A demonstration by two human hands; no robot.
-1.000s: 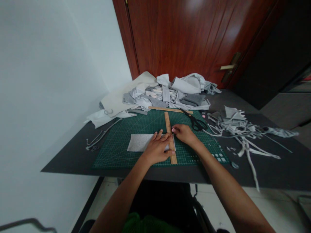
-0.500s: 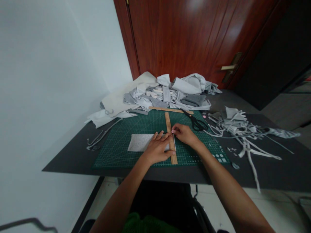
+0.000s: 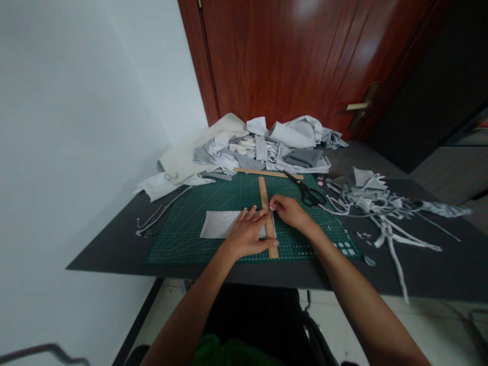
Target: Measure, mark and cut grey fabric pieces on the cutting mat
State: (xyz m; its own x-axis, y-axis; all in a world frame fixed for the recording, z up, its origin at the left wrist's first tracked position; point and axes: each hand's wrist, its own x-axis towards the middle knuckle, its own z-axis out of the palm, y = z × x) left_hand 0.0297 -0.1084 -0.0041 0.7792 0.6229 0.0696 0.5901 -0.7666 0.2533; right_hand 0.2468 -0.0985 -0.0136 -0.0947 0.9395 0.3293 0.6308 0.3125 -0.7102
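Note:
A grey rectangle of cloth (image 3: 221, 224) lies flat on the green cutting mat (image 3: 179, 239). Across its right end runs a wooden ruler (image 3: 264, 190), pointing away from me. My left hand (image 3: 248, 233) rests flat with fingers spread, partly on the cloth and partly on the ruler, thumb at the ruler's near part. At the ruler's right edge, my right hand (image 3: 288, 210) is closed in a pinch on a small pink piece (image 3: 271, 208), too small to make out well. Only a narrow strip of cloth shows right of the ruler.
Black scissors (image 3: 310, 194) lie right of the ruler, and a second wooden ruler (image 3: 267, 173) lies along the mat's far edge. Heaped grey and white fabric (image 3: 263, 147) fills the back of the table. Cloth scraps and strips (image 3: 368, 195) are piled at right.
My left thumb has shifted slightly right and nearer to me on the ruler. My right fingertips have moved barely toward me; cloth and ruler look unmoved.

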